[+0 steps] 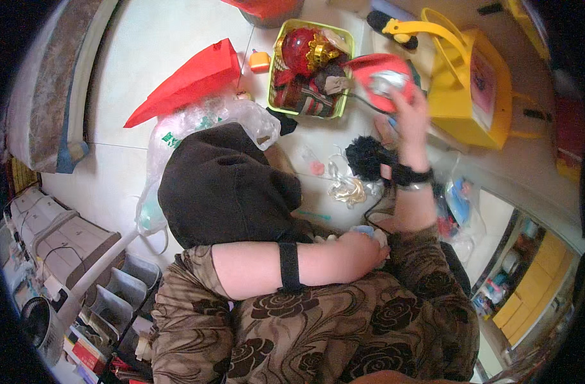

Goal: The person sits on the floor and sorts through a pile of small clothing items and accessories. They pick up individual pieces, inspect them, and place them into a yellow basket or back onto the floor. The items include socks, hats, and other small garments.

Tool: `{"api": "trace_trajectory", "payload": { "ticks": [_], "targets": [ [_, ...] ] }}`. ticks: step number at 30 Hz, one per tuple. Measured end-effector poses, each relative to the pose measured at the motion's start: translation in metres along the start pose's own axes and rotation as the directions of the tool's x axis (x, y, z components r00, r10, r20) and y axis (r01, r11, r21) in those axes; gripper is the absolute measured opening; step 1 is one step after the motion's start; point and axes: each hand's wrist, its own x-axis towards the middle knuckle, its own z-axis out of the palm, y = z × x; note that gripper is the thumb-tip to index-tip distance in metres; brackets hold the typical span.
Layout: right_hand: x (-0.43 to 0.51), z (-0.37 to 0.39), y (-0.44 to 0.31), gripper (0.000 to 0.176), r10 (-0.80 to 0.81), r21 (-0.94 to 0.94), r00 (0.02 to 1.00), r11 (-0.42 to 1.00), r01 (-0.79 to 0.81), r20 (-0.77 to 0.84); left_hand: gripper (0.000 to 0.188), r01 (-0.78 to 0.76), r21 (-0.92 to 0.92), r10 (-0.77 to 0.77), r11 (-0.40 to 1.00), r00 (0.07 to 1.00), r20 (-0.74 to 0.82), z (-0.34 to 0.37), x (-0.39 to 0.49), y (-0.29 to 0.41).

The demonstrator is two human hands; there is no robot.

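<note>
My right hand [410,113], blurred, grips a silvery item [389,82] against a red cloth piece [362,67], at the right side of a green plastic basket [272,91]. A shiny red ball ornament [297,45] and dark and striped fabric fill the basket. Close to my lap, my left hand [367,252] is curled around a pale blue and white item [364,231], mostly hidden. Between my hands lie a black fluffy bundle [364,158] and silver and gold ribbons [347,189]. A dark cord runs down past them.
A red pointed paper or cloth item [191,84] and a clear plastic bag [153,168] lie left on the tiled floor. A yellow bag [458,108] with handles stands right, near a black hairbrush-like item [393,30]. Grey bins [129,283] stand lower left.
</note>
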Motion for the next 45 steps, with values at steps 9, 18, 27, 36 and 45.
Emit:
{"api": "trace_trajectory", "payload": {
  "ticks": [9, 18, 27, 36, 45],
  "targets": [
    [-0.084, -0.111, -0.029, 0.045, 0.230, 0.528, 0.928, 0.770, -0.358, 0.294, 0.084, 0.010, -0.171, 0.012, 0.985, 0.992, 0.125, -0.017, 0.000, 0.010],
    [-0.175, -0.180, -0.106, 0.036, -0.192, -0.056, 0.941, 0.975, 0.216, 0.278, 0.105, -0.020, -0.228, 0.047, 0.973, 0.993, 0.111, -0.031, 0.010, 0.020],
    [-0.207, -0.217, -0.144, 0.018, -0.564, -0.527, 0.751, 0.547, 0.650, 0.342, 0.098, -0.200, -0.513, 0.094, 0.835, 0.970, -0.226, -0.034, 0.031, 0.018],
    [-0.189, -0.228, -0.117, 0.015, -0.320, 0.100, 0.930, 0.947, 0.307, 0.182, 0.109, -0.021, -0.913, -0.065, 0.408, 0.997, -0.052, -0.058, 0.033, -0.003],
    [-0.178, -0.218, -0.105, 0.026, 0.107, 0.212, 0.972, 0.975, -0.062, -0.207, 0.106, 0.031, -0.455, 0.002, 0.890, 0.998, 0.070, -0.056, 0.039, 0.028]
  ]
}}
